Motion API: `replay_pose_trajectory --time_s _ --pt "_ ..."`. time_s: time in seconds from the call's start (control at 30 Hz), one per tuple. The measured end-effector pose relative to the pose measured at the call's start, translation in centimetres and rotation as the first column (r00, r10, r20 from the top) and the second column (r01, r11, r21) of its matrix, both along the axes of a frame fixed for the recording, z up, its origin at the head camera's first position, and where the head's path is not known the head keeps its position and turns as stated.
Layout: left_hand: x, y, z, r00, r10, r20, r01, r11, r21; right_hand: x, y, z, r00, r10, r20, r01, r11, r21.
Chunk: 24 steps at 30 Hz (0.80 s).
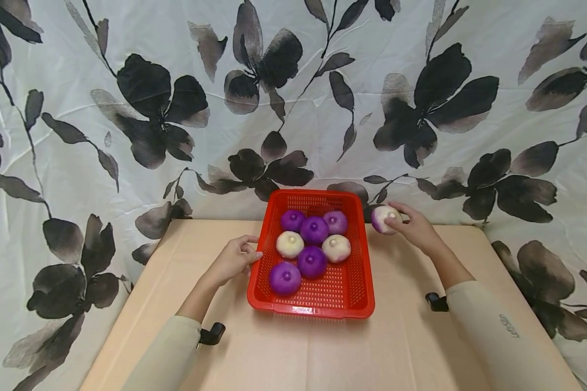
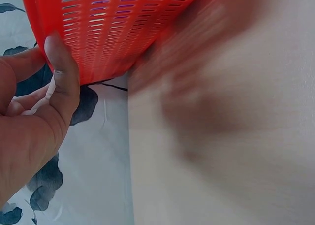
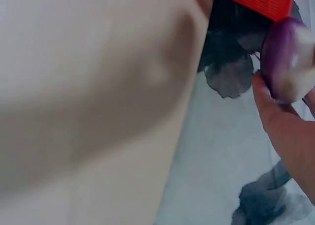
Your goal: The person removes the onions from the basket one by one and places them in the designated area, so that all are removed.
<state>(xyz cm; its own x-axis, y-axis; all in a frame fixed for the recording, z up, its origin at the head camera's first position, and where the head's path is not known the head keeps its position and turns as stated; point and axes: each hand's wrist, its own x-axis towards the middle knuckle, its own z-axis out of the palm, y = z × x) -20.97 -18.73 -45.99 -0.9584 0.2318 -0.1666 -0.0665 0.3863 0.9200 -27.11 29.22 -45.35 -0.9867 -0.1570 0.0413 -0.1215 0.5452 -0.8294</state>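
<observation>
A red plastic basket holds several round turnips, some showing a purple side and two a pale side. My left hand pinches the basket's left rim. In the left wrist view, the thumb lies against the perforated outer wall. Just beyond the basket's right side, my right hand holds another turnip, half purple and half white. This turnip also appears at the right edge of the right wrist view, where part of the hand is cut off.
Under the basket is a light wood-coloured table, whose back edge runs behind it. A white cloth with dark flowers hangs behind the table and shows at both sides. Black wrist cameras sit at both cuffs.
</observation>
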Motion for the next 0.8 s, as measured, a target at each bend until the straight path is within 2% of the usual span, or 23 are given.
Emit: replay_pose_trajectory --time_s 0.2,0.43,0.57,0.8 --pt "0.1 0.0 0.0 1.0 0.001 0.0 -0.001 1.0 0.001 -1.0 -0.7 -2.2 0.996 -0.086 -0.012 0.086 0.996 -0.003" --pt "0.1 -0.2 -0.1 1.0 0.006 -0.007 -0.006 1.0 -0.008 -1.5 -1.7 -3.7 0.986 -0.147 0.076 0.144 0.989 0.044" --pt "0.1 -0.4 -0.3 1.0 0.021 -0.006 -0.021 0.999 -0.024 -1.8 -1.8 -4.4 0.984 -0.144 0.103 0.137 0.988 0.075" --pt "0.1 -0.2 -0.3 0.999 0.009 -0.032 -0.011 0.999 -0.04 -1.7 -1.7 -5.3 0.989 -0.128 0.079 0.123 0.99 0.075"
